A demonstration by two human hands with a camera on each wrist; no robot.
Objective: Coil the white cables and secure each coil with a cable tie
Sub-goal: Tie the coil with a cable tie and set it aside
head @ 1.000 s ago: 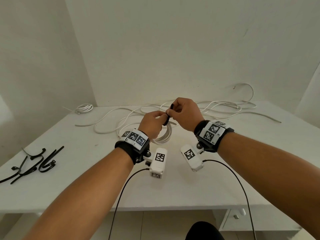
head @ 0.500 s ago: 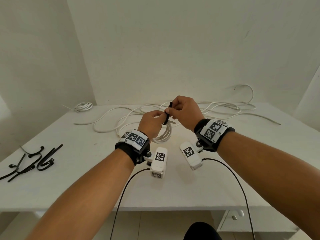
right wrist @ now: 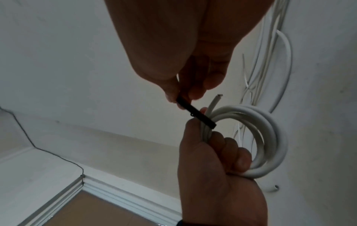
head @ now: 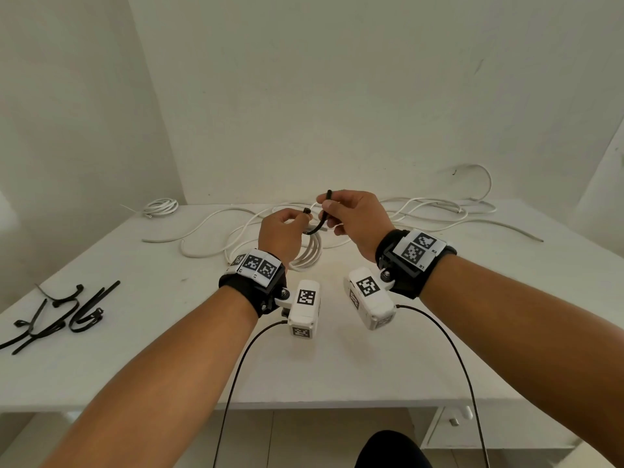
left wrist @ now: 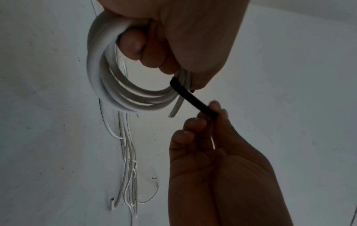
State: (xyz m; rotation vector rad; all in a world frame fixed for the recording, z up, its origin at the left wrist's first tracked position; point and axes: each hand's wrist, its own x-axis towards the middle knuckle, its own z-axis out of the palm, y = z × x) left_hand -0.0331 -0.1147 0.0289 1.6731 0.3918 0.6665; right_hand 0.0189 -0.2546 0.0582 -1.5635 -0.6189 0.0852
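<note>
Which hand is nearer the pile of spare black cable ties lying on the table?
Left. The left hand grips the white coil at mid-table, on the spare ties' side; the right hand pinches the black tie, farther from them.

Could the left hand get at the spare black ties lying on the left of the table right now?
Probably not yet. The way to the spare ties looks free, but the left hand grips the coil, and the right hand pinches its black tie.

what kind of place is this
Probably a plain indoor room set up as a work spot: a white table pushed against bare white walls, loose white cables strewn on it, spare black cable ties laid ready.
</note>
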